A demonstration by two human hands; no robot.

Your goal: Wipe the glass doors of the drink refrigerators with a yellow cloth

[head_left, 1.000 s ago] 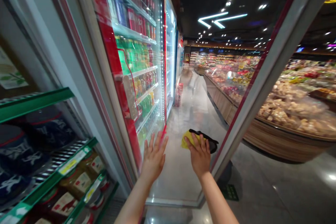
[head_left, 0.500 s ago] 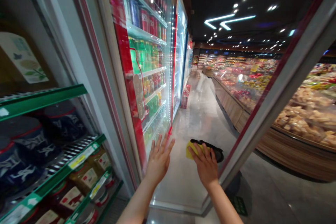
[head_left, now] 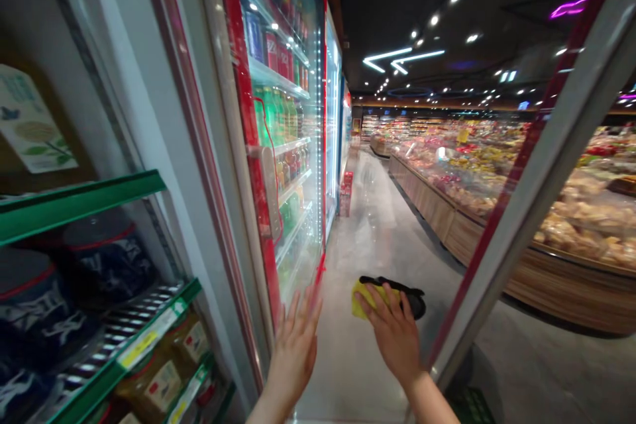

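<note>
My left hand [head_left: 293,344] is open, its fingers stretched upward and lying flat at the glass door [head_left: 342,351], near the door's left side. Lower right of the middle, my right hand [head_left: 395,331] presses a yellow cloth [head_left: 362,298] against the same glass, fingers spread over it. A black object [head_left: 415,301] with a rounded end shows behind and beside these fingers; I cannot tell what it is or which side of the glass it is on. The door's metal frame [head_left: 527,165], edged in red, slants up to the right.
At left, green-edged shelves [head_left: 84,205] hold large blue-labelled bottles [head_left: 109,252] and jars [head_left: 159,381]. Beyond the glass stands a lit drinks fridge [head_left: 283,112]. A wood-sided display counter [head_left: 447,218] with packed goods runs along the aisle floor [head_left: 377,212].
The view has shifted slightly. My left hand sits lower in the picture, its fingers closer together. My right hand and the yellow cloth appear slightly lower, still against the glass.
</note>
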